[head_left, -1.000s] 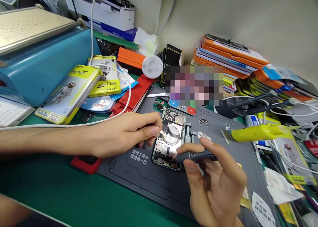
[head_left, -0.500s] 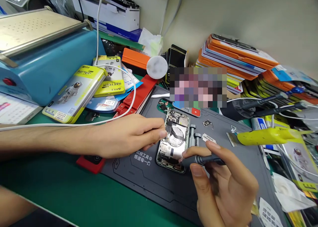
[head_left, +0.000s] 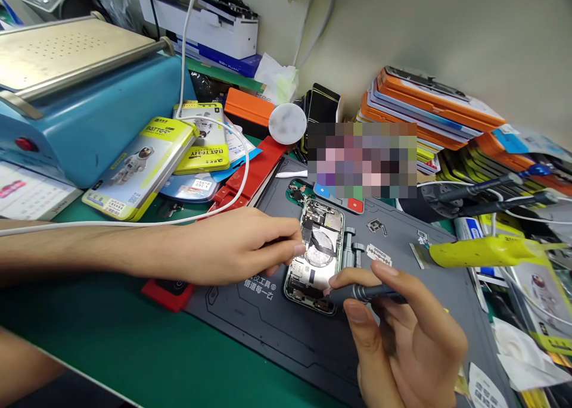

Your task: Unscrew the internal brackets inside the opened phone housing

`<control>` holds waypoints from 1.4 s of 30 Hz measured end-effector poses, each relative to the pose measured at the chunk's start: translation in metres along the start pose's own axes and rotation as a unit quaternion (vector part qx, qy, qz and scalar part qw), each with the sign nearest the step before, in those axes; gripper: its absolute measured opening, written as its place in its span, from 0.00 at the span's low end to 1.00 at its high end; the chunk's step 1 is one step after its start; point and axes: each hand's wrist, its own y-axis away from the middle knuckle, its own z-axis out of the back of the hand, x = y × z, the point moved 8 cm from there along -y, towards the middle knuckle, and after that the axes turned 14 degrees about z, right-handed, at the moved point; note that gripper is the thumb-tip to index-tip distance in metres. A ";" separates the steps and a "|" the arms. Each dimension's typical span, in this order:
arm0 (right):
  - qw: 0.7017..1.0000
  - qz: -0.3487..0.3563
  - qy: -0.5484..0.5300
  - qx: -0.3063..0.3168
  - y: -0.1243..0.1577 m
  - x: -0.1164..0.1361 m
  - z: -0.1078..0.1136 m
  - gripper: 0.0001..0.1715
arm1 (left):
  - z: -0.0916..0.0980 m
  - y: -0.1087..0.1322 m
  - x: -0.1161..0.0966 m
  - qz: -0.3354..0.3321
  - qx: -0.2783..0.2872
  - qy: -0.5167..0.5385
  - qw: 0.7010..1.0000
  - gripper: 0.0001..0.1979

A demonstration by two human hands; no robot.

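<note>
An opened phone [head_left: 318, 280], its internal parts bare, lies on the grey work mat [head_left: 268, 318]. At its left edge, my left hand [head_left: 257, 247] is closed, thumb tip over the rim and fingers curled under. Whatever those fingers pinch is hidden. My right hand [head_left: 411, 330] holds a dark grey screwdriver [head_left: 366, 293] between thumb and fingers, tilted low. The tool's front end meets the lower right part of the phone; its tip is too small to make out. A grey clamp-like piece [head_left: 353, 250] sits against the phone's right side.
Behind the phone lie a green circuit board [head_left: 297, 190] and a colourful-backed item [head_left: 355, 205]. A razor blade [head_left: 379, 254] and yellow bottle [head_left: 478, 252] are to the right. A blue heating plate machine [head_left: 116, 107] and battery boxes [head_left: 143, 167] stand left. A white cable [head_left: 134, 224] crosses above my left arm.
The whole view has shifted slightly, so things appear a little further right. My left thumb sits slightly lower at the phone's edge. My right hand keeps its grip on the screwdriver.
</note>
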 end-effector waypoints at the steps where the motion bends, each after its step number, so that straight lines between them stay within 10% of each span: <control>1: 1.000 0.022 0.005 0.010 -0.001 0.002 0.000 0.42 | 0.000 0.000 0.001 -0.001 0.001 0.005 1.000 0.16; 6: 0.989 0.128 0.027 0.062 -0.008 0.016 -0.002 0.39 | -0.002 -0.002 0.004 -0.013 0.004 0.041 0.999 0.13; 15: 0.993 0.067 -0.057 0.083 0.003 0.010 -0.007 0.49 | -0.006 -0.012 0.020 0.017 0.056 0.261 0.963 0.05; 22: 0.991 0.110 0.011 0.076 -0.004 0.016 -0.008 0.44 | -0.003 -0.003 0.006 -0.080 0.031 0.095 0.992 0.06; 29: 0.996 -0.007 -0.067 -0.066 -0.008 0.004 0.003 0.40 | -0.007 0.003 -0.006 -0.142 0.020 0.034 0.989 0.07; 42: 0.992 0.022 0.003 -0.122 -0.012 0.005 0.031 0.32 | -0.009 0.006 -0.010 -0.146 0.006 -0.027 0.989 0.07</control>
